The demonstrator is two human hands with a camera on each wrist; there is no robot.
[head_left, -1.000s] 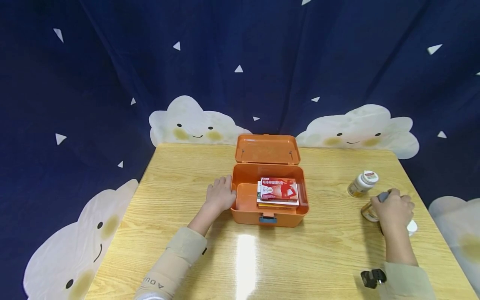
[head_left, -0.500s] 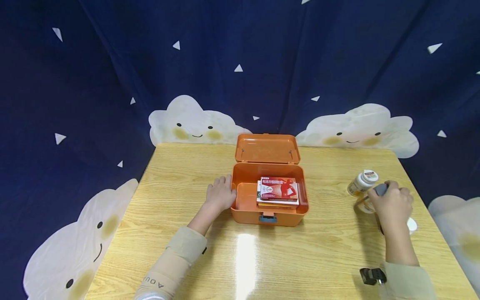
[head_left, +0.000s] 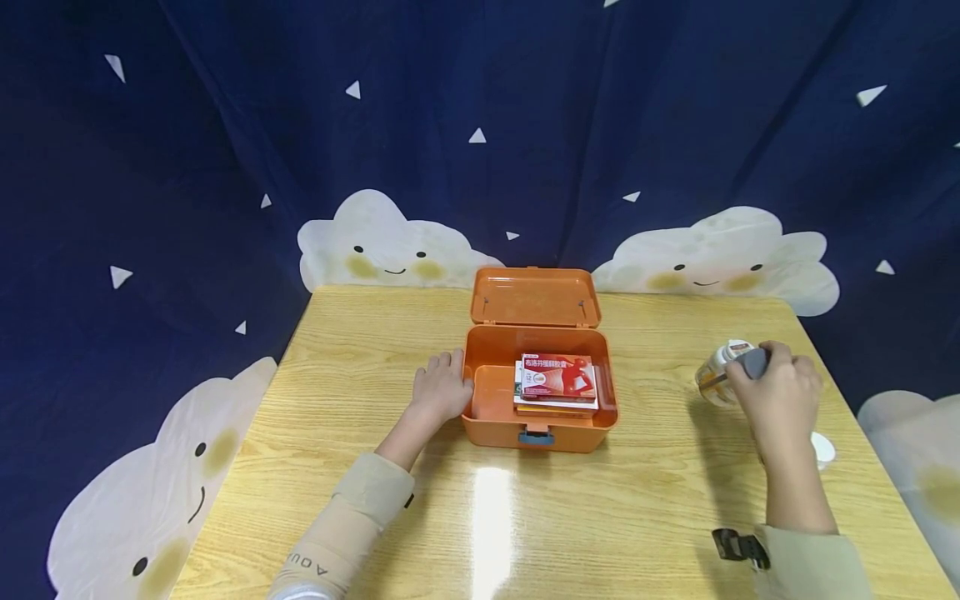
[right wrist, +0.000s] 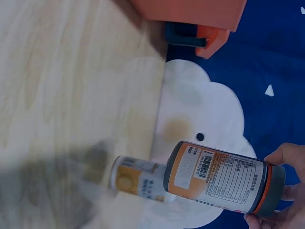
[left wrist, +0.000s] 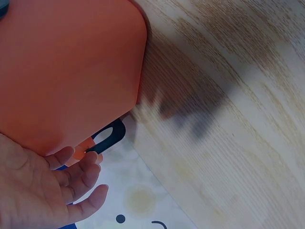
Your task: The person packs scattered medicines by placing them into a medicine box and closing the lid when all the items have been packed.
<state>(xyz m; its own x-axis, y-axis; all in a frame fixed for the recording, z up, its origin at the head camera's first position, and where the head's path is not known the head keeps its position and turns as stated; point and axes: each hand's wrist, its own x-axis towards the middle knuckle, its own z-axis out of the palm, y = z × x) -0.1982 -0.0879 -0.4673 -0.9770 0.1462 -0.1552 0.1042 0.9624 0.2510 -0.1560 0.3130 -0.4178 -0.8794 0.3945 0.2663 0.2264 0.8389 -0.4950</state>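
a navy curtain point(head_left: 420, 158) with smiling white clouds point(head_left: 390, 257) hangs behind a wooden table point(head_left: 637, 517) streaked by glare point(head_left: 492, 533).

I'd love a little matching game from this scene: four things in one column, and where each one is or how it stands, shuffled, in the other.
Things
1. Grey-capped bottle
2. Red box
3. Left hand
4. Lid

Places and states
A. Swung back, leaving the orange case open
B. Held by the right hand
C. At the left side of the case
D. Inside the case, on top of other boxes

Right pairs
1-B, 2-D, 3-C, 4-A
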